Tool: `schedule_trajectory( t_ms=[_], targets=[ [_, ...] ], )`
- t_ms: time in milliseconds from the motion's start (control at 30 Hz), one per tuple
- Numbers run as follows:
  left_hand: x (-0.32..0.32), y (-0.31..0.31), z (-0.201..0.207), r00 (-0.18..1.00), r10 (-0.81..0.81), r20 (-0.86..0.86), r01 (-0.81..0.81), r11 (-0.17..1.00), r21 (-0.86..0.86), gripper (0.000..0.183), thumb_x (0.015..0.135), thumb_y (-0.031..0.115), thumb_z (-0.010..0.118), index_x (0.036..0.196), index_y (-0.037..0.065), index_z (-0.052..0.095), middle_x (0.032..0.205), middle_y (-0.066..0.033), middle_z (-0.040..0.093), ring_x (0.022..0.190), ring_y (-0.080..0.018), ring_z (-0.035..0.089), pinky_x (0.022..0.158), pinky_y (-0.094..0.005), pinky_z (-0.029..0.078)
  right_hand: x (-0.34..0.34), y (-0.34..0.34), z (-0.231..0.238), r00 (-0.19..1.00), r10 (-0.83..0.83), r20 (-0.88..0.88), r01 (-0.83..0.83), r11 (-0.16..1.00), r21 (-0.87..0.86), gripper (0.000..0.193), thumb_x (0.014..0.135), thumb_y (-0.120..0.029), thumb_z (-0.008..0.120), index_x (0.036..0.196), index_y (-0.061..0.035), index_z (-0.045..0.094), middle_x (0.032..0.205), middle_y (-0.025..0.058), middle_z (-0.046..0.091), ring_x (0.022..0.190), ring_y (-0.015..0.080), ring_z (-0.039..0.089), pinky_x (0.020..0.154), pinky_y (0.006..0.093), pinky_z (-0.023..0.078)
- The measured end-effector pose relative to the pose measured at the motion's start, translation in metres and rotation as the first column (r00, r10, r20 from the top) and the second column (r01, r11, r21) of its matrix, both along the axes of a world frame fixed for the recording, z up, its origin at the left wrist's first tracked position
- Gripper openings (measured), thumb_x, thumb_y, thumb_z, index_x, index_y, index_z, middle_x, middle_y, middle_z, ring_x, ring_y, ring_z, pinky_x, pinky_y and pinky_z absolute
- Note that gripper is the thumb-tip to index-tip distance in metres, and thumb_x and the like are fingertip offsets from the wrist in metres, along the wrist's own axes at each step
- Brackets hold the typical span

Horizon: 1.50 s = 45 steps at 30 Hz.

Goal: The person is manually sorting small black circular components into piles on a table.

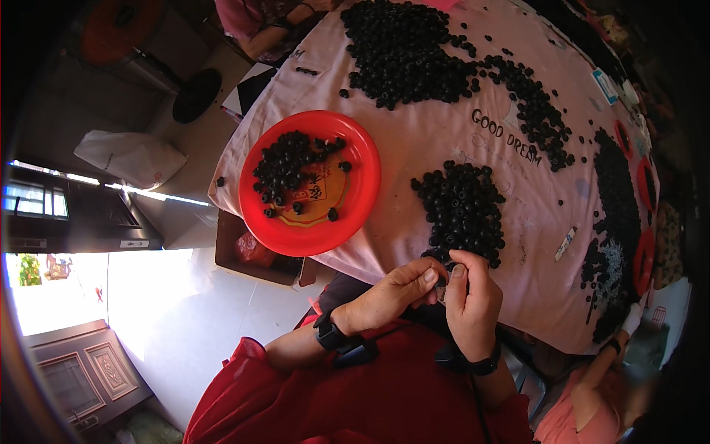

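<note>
My left hand (pixel 403 290) and my right hand (pixel 475 300) meet at the near edge of the table, fingertips almost touching. A small black round piece (pixel 441 281) shows at the left thumb and finger, which are closed on it. The right thumb and forefinger are pinched together; what lies between them is too small to make out. Just beyond the hands lies a pile of black round pieces (pixel 460 207), some showing a hole. To the left, a red plate (pixel 362 211) holds more of these pieces (pixel 285 163) and overhangs the table edge.
A pink printed cloth (pixel 384 237) covers the table. Farther off lies a large black heap (pixel 407 55), with a scattered trail (pixel 543 122) to its right. Other people sit at the far left (pixel 255 26) and lower right (pixel 592 399). An open box (pixel 229 255) stands below the plate.
</note>
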State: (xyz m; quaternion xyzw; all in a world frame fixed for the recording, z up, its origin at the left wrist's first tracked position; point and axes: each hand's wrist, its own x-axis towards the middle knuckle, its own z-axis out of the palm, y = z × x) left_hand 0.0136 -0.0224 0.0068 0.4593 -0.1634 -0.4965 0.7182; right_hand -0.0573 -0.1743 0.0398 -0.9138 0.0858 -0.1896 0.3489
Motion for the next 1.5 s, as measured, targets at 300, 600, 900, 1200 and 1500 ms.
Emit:
schedule_trajectory(
  t_ms=[300,600,900,1200,1500],
  targets=[
    [-0.0003,0.0011,-0.0043,1.0,-0.005,0.006,0.005,1.0,-0.012,0.035,0.11,0.035,0.04,0.12,0.007,0.058,0.09,0.004,0.053,0.083,-0.0043,0.049,0.073,-0.0194,0.04,-0.0014,0.0025,0.0002,0.999,-0.024,-0.031,0.025,0.999,0.034,0.017,0.093,-0.001,0.057,0.109,-0.0007,0.063,0.079,0.0163,0.068,0.067,0.0319,0.067,0.059,0.0391,0.051],
    [-0.0021,-0.0005,-0.0033,0.999,0.022,-0.03,-0.022,1.0,-0.002,0.036,0.11,0.035,0.041,0.123,0.007,0.058,0.088,0.0041,0.054,0.082,-0.004,0.048,0.072,-0.0191,0.04,-0.0016,0.0047,-0.0012,0.998,-0.046,-0.036,0.049,0.996,0.071,0.017,0.094,0.0,0.056,0.108,-0.0002,0.063,0.08,0.0169,0.068,0.068,0.0325,0.068,0.06,0.0391,0.052],
    [-0.0023,-0.0007,-0.0095,1.0,0.016,-0.016,-0.016,1.0,-0.022,0.034,0.109,0.035,0.041,0.124,0.008,0.057,0.092,0.0057,0.054,0.083,-0.0035,0.05,0.076,-0.0204,0.043,-0.0023,0.0055,-0.0053,0.997,-0.068,-0.042,0.072,0.992,0.107,0.018,0.093,0.0,0.056,0.11,0.0003,0.063,0.087,0.0182,0.069,0.072,0.0333,0.069,0.063,0.0393,0.053],
    [-0.0033,-0.0004,-0.0096,0.999,0.043,-0.034,-0.043,0.999,-0.004,0.033,0.109,0.033,0.042,0.12,0.008,0.059,0.092,0.0057,0.054,0.082,-0.0041,0.049,0.077,-0.0219,0.044,-0.0008,0.0079,-0.0048,0.995,-0.08,-0.052,0.086,0.987,0.135,0.019,0.093,0.0,0.056,0.111,-0.0008,0.063,0.084,0.0174,0.069,0.071,0.0328,0.069,0.063,0.0391,0.053],
    [-0.0025,0.0022,-0.0094,0.999,0.033,-0.013,-0.033,0.999,0.009,0.032,0.11,0.032,0.042,0.118,0.006,0.059,0.09,0.003,0.054,0.079,-0.0059,0.048,0.075,-0.023,0.043,0.0013,0.0037,-0.0048,0.984,-0.154,-0.089,0.165,0.978,0.126,0.018,0.096,-0.001,0.055,0.111,-0.0026,0.063,0.076,0.0164,0.066,0.067,0.0291,0.068,0.057,0.0373,0.05]
  ],
)
